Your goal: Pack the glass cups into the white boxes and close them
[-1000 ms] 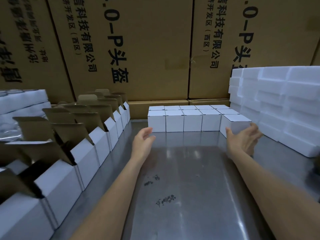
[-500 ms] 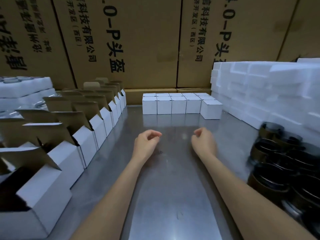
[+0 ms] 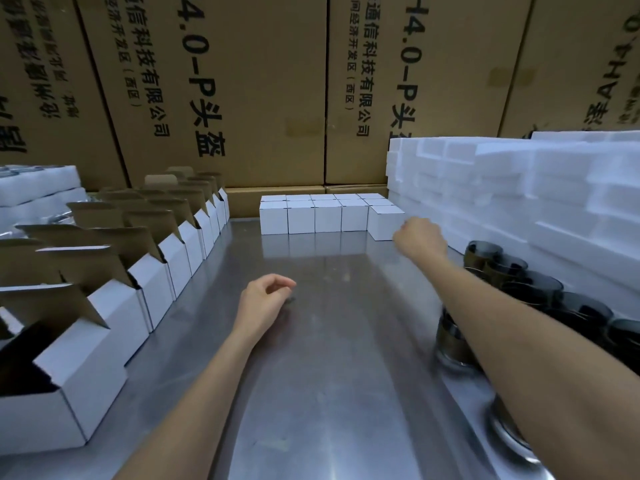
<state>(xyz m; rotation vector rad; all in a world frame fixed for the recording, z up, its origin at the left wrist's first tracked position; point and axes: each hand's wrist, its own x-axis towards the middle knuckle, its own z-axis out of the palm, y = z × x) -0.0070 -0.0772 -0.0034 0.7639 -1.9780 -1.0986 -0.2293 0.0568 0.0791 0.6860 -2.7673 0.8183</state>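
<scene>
Dark glass cups point(image 3: 533, 289) stand in a cluster along the right side of the steel table point(image 3: 329, 375). A row of open white boxes point(image 3: 152, 282) with brown flaps raised lines the left side. Closed white boxes point(image 3: 313, 214) sit grouped at the far end. My left hand point(image 3: 265, 301) hovers over the middle of the table, fingers loosely curled and holding nothing. My right hand point(image 3: 420, 239) is stretched out to the far right, near the closest closed box and just left of the cups, with curled fingers and nothing seen in it.
White foam blocks point(image 3: 519, 188) are stacked high at the right, behind the cups. More foam and wrapped items point(image 3: 38, 188) lie at the far left. Large brown cartons point(image 3: 242, 88) wall off the back.
Both hands drew back from the closed boxes to the table's middle, fingers curling. Since then my right hand has swung out to the far right toward the cups; my left hand has hardly moved.
</scene>
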